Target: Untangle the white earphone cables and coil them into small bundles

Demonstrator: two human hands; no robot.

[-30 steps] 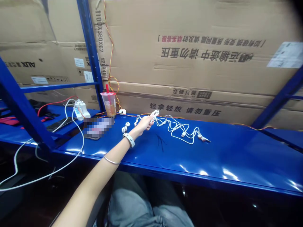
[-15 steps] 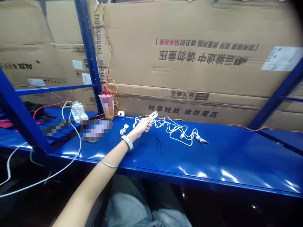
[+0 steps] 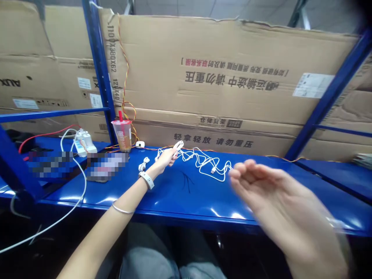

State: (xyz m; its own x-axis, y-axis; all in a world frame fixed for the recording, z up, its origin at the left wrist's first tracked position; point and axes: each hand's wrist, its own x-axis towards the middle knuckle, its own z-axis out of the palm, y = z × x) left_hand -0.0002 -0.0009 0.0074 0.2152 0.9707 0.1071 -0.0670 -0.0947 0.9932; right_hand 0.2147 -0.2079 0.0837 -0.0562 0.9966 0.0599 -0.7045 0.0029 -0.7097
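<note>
My left hand (image 3: 167,161) is closed around a bundled white cable (image 3: 179,145), whose looped end sticks out past the fingers. Loose white cables (image 3: 200,157) sprawl over the blue shelf behind and to the right of it. A small coiled cable (image 3: 143,164) lies just left of my left wrist, and thin black ties (image 3: 187,181) rest on the shelf to its right. My right hand (image 3: 270,193) is raised over the right part of the shelf, nearer the camera. Its palm shows, the fingers gently curved, with nothing visible in them. It hides the right end of the loose cables.
A drink cup with a red straw (image 3: 122,135) stands near the left post. Beside it are a white power strip (image 3: 84,143) and a pixelated flat object (image 3: 107,167). A cardboard panel (image 3: 162,50) backs the blue shelf (image 3: 174,201); blue posts (image 3: 328,93) frame it.
My right hand has come into view from the lower right. The left hand keeps hold of the bundled cable. The whole view has shifted slightly to the right and up.
</note>
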